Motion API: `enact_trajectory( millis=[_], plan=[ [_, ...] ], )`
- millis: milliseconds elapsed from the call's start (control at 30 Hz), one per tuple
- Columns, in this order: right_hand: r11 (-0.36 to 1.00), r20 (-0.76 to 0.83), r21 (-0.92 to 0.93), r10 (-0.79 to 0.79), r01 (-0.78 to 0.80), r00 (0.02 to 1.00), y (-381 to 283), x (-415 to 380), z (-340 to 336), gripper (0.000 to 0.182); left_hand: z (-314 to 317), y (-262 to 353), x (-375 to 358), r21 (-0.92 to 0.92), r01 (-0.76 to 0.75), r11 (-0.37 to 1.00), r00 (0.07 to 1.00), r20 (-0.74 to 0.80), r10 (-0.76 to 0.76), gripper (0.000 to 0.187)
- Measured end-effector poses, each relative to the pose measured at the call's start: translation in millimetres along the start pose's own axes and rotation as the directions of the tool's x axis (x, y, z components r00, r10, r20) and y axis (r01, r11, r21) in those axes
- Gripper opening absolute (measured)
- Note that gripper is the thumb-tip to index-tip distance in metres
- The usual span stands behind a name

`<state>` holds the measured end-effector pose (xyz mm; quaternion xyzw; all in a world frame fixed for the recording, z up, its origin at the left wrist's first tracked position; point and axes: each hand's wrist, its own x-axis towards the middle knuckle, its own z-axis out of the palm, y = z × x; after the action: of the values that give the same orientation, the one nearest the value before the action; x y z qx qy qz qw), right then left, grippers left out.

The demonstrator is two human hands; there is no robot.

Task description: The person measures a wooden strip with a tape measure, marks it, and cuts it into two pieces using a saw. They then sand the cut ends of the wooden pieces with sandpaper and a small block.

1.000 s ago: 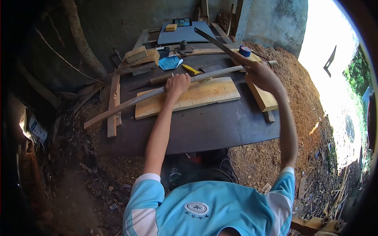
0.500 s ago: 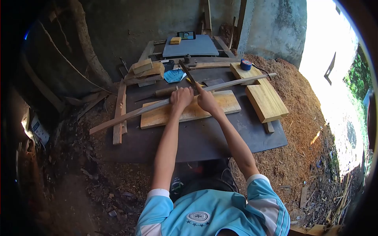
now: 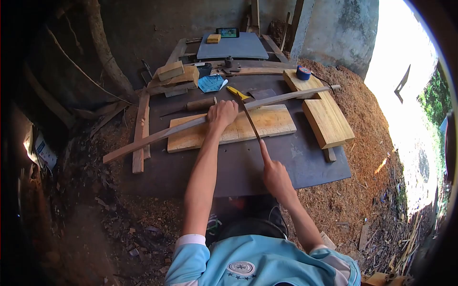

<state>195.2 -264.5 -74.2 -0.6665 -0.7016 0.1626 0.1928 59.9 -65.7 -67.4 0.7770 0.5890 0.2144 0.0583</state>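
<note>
wooden strip (image 3: 152, 141) clasped by left hand (image 3: 223, 114), forearm outstretched; right hand (image 3: 276, 178) gripping a dark blade (image 3: 251, 120) that points away; strip lying over board (image 3: 274, 119), long axis near left to far right.

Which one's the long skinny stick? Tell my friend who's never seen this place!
Find the big dark table, then the wide flat board on its middle. The stick slants over that board, under the person's left hand. It is far longer and thinner than the board, reaching past both its ends.
</note>
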Motion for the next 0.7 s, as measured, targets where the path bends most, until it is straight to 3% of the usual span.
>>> enact_trajectory(
  millis=[133, 233, 367, 467, 533, 600, 700],
  plan=[
    [0.972, -0.271, 0.083, -0.192, 0.222, 0.943, 2.8, 139.6, 31.4, 0.079, 1.6, 4.9, -7.6, 0.019, 0.028, 0.999, 0.999, 0.032, -0.028, 0.044],
    [0.989, -0.147, 0.048, -0.130, 0.139, 0.980, 8.3, 93.8, 23.5, 0.080, 0.4, 0.8, -2.0, 0.019, 0.054, 0.998, 0.997, 0.058, -0.055, 0.044],
    [1.000, -0.022, 0.024, -0.004, 0.005, 1.000, 7.4, -43.2, 2.0, 0.083, -0.9, -2.4, 10.0, 0.013, 0.062, 0.998, 0.998, 0.034, -0.062, 0.045],
    [0.996, 0.070, -0.084, 0.027, -0.021, 0.997, -7.6, 12.0, -19.1, 0.082, 5.6, -2.1, -3.5, 0.030, 0.030, 0.999, 0.998, 0.060, -0.032, 0.045],
    [0.992, -0.114, -0.065, -0.118, 0.111, 0.986, -6.7, 78.9, 5.5, 0.079, 1.2, 0.2, 0.4, 0.034, 0.037, 0.999, 0.998, 0.045, -0.039, 0.045],
    [0.986, -0.203, -0.064, -0.166, 0.157, 0.965, -11.8, 137.7, 20.8, 0.076, -1.9, -0.2, 2.8, 0.028, 0.043, 0.999, 0.997, 0.061, -0.044, 0.046],
    [0.993, -0.197, 0.019, -0.109, 0.115, 0.974, 1.1, 116.0, 28.3, 0.081, -1.1, 0.5, 2.4, 0.040, 0.061, 0.997, 0.992, 0.109, -0.065, 0.045]
  ],
)
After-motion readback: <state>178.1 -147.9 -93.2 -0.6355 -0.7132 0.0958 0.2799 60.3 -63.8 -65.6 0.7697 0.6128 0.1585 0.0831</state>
